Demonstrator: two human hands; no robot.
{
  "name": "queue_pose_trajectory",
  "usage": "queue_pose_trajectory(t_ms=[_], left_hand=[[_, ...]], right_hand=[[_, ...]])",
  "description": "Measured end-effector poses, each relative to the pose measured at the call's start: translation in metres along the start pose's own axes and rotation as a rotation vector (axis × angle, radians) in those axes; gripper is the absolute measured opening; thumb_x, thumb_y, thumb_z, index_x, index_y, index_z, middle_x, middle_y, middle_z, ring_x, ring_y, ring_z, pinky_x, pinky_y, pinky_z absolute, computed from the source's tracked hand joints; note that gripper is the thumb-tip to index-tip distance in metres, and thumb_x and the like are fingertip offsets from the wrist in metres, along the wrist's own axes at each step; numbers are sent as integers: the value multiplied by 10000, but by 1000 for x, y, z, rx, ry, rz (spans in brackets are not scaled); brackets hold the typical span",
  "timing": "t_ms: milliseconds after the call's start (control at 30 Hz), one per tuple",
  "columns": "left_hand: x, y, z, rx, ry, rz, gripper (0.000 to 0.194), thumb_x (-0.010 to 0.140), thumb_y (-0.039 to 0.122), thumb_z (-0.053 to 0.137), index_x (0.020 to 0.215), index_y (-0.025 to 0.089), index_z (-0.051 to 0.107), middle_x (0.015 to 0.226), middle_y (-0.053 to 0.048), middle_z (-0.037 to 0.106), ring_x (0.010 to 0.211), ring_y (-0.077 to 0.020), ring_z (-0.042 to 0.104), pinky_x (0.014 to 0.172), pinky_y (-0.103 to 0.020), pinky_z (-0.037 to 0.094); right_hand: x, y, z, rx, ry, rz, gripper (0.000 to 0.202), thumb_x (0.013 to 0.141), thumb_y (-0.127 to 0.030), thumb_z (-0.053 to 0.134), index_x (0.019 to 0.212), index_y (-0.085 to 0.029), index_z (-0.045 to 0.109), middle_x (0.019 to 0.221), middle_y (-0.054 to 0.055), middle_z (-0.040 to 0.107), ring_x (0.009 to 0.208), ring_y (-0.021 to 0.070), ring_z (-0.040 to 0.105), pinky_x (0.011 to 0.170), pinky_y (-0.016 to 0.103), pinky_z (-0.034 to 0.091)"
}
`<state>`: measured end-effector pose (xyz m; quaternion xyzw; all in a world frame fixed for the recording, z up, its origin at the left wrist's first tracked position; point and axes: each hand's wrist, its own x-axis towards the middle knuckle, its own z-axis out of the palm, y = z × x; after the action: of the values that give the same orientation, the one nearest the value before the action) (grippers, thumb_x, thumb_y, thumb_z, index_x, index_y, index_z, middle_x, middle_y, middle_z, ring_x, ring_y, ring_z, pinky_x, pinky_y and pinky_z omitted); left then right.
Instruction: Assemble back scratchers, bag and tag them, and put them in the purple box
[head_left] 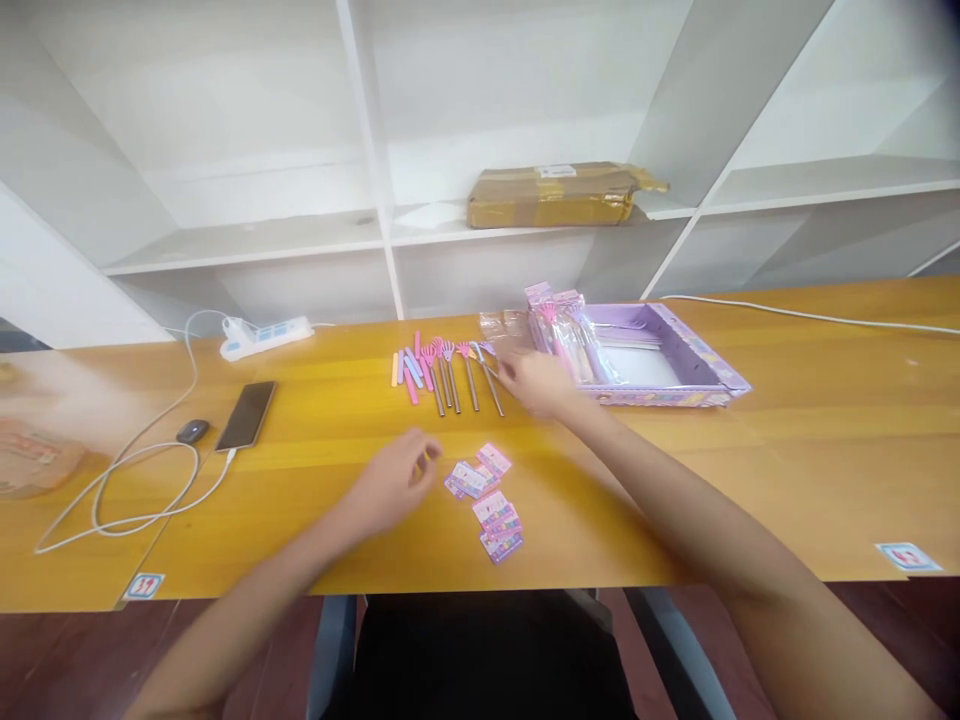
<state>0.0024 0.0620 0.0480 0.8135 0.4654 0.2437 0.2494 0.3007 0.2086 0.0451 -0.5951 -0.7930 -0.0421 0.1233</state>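
My right hand point(536, 382) is at the back of the table, fingers curled down beside a row of small back scratchers point(470, 385) with metal rods and hand-shaped heads. What its fingertips pinch is hidden. Clear plastic bags point(504, 325) lie just behind it. My left hand point(397, 478) hovers over the table nearer to me, fingers loosely bent and apart, with nothing visible in it. Right of it lie several pink and purple printed cards point(495, 512). Coloured handle sleeves point(411, 372) in pink, purple, blue and orange sit left of the scratchers.
A purple display box point(701, 350) stands at the back right, with packaged scratchers point(566, 335) over its left side. A phone point(246, 415), a mouse point(193, 431), a white cable point(135, 530) and a power strip point(268, 337) lie left. A taped carton point(551, 197) rests on the shelf.
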Motion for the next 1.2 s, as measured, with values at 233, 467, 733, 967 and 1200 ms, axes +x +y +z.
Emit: queue_pose_trajectory(t_ms=[233,467,733,967,1200], left_hand=[[139,-100,-25,317,354,-85,370,961,262,581,1297,108,598,1345,-217,595,1364,-391,501,1211,-581,366],[146,-142,-6,304,236,-38,884,882,537,735,1577,120,379,1537,-215,507,1482,-399,416,1246,-544,350],[150,-149,-3,348,197,-15,1011,782,480,784,1620,140,333,1612,-228,444,1500,-453,378,1274,-608,273],[153,-152,-7,264,201,-68,941,744,528,868,1521,192,458,1487,-186,579,1441,-435,427,1226,-600,332],[153,-151,-9,179,295,-65,1124,607,477,1006,1539,197,443,1485,-171,585,1434,-425,405,1227,-589,339]], right_hand=[[-2,-15,41,33,4,-14,432,1087,-362,404,1070,-164,788,1048,164,812,948,260,728,716,304,389],[4,2,55,84,17,27,426,1087,-369,403,980,-194,776,1022,114,812,910,240,720,693,296,369],[3,-3,55,78,-35,30,395,1074,-449,474,972,-199,762,1019,120,814,906,238,726,696,293,385],[5,-5,54,86,-63,27,367,1033,-475,532,919,-199,746,1058,113,810,901,231,720,696,291,401],[5,-3,56,93,-70,25,338,1003,-433,565,841,-193,739,1043,101,805,872,218,718,677,298,391]])
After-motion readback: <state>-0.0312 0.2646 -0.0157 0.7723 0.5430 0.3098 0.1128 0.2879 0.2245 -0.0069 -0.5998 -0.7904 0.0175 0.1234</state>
